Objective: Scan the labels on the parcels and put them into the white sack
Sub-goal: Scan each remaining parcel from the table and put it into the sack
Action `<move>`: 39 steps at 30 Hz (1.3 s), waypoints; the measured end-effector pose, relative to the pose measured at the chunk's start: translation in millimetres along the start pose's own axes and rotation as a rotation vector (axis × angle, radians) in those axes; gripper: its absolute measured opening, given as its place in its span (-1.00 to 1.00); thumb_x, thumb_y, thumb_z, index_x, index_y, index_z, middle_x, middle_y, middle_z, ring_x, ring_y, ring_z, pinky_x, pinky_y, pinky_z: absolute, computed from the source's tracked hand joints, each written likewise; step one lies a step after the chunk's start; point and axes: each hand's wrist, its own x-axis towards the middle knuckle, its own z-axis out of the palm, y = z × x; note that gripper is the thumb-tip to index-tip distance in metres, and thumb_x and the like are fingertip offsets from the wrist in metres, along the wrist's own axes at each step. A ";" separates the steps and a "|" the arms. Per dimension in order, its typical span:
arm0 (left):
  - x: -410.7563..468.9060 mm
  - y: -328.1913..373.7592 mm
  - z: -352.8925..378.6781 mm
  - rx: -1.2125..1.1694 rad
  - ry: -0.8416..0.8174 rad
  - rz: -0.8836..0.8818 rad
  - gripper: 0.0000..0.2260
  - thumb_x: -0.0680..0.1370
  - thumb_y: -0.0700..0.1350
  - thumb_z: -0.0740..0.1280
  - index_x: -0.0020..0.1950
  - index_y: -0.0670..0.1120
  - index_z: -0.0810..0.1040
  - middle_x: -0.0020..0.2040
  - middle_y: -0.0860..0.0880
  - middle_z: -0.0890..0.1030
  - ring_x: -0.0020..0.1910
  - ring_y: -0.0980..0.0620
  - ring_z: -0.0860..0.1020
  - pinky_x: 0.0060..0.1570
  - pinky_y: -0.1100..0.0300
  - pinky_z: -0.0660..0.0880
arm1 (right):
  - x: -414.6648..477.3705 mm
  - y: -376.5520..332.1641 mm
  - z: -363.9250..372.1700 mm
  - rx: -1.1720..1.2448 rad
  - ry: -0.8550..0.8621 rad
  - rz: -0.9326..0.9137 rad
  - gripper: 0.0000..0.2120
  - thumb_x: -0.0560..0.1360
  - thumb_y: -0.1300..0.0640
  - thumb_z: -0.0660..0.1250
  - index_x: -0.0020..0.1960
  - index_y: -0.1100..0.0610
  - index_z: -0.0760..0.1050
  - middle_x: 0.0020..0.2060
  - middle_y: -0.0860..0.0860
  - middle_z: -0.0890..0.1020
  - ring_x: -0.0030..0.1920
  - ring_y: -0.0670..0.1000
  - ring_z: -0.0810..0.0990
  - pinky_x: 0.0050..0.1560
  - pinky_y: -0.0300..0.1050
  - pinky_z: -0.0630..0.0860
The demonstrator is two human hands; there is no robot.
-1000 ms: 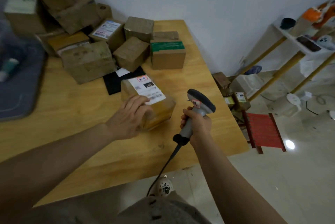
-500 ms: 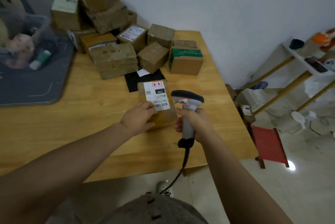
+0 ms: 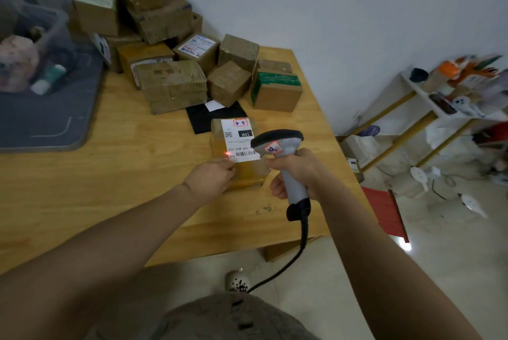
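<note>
A person's left hand (image 3: 210,177) grips the near edge of a parcel (image 3: 248,173) lying near the table (image 3: 110,174)'s right edge, while the right hand (image 3: 295,172) clasps a scanner (image 3: 277,141) just above its label (image 3: 237,140), where a red dot (image 3: 227,153) glows; more boxes (image 3: 170,86) sit piled at the far side.

My left hand (image 3: 211,177) holds the near edge of the parcel (image 3: 247,173), which lies on the wooden table (image 3: 110,174) with its white label (image 3: 238,139) facing up. My right hand (image 3: 298,172) grips the scanner (image 3: 277,141) by its handle, with the head over the label's right side. A red light spot (image 3: 227,153) falls at the left end of the barcode. More boxes (image 3: 170,84) are piled at the far side of the table.
</note>
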 end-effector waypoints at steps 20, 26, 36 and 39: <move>-2.3 5.8 -4.8 0.301 -0.245 -0.033 -0.59 0.65 -0.25 0.09 0.52 -0.16 0.22 0.55 -0.10 0.18 0.52 -0.03 0.16 0.41 0.11 0.26 | -13.5 -0.9 7.7 -0.087 0.009 -0.012 -0.79 0.49 0.17 0.42 -0.07 0.28 0.45 -0.51 0.15 0.59 -0.55 0.05 0.57 -0.51 -0.17 0.53; -1.1 2.3 0.7 0.267 -0.257 -0.064 -0.59 0.65 -0.20 0.10 0.52 -0.14 0.22 0.56 -0.08 0.18 0.53 -0.01 0.15 0.41 0.12 0.24 | -5.7 0.6 5.1 -0.055 0.005 -0.033 -0.79 0.49 0.19 0.41 -0.10 0.32 0.46 -0.50 0.18 0.57 -0.57 0.07 0.55 -0.51 -0.16 0.53; 4.3 14.1 0.5 -0.512 0.332 -0.630 -0.77 0.58 -0.16 0.26 0.20 -0.21 0.55 0.08 -0.17 0.51 0.11 -0.11 0.48 0.04 0.14 0.43 | 37.4 30.7 -10.5 0.321 0.154 -0.015 -0.85 0.46 0.22 0.47 -0.11 0.27 0.51 -0.30 0.22 0.57 -0.35 0.14 0.56 -0.36 -0.06 0.58; 15.9 20.3 3.7 -0.751 0.259 -0.875 -0.80 0.63 -0.11 0.20 0.13 -0.19 0.53 0.04 -0.16 0.57 0.02 -0.13 0.53 -0.15 0.27 0.43 | 61.7 46.9 -9.2 0.410 0.193 0.044 -0.72 0.44 0.17 0.50 0.07 0.25 0.52 -0.22 0.13 0.56 -0.21 0.12 0.55 -0.21 0.00 0.56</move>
